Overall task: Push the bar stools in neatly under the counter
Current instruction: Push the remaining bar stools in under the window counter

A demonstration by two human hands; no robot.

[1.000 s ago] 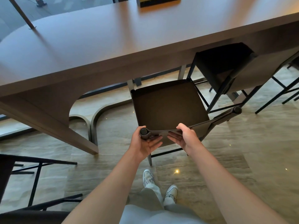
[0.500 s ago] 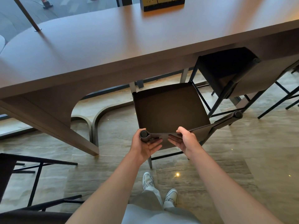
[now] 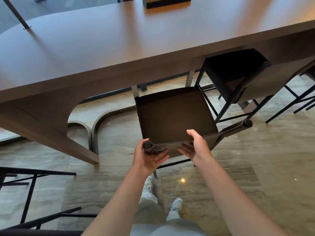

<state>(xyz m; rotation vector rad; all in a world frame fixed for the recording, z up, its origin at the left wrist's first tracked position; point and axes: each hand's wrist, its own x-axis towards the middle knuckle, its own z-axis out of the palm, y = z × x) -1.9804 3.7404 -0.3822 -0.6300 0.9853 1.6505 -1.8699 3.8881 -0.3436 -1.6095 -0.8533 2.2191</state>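
The floor was pale, veined polished stone and reflected small ceiling lights. Beyond the tabletop's far left corner, glazing showed grey pavement outside.

The table stretches across in front of me; the stool stands before it, its front edge near the table's rim, not under; my left hand holds the backrest's left end, my right hand its middle; a second stool sits right, tucked partly under; a third stool stands at my left.
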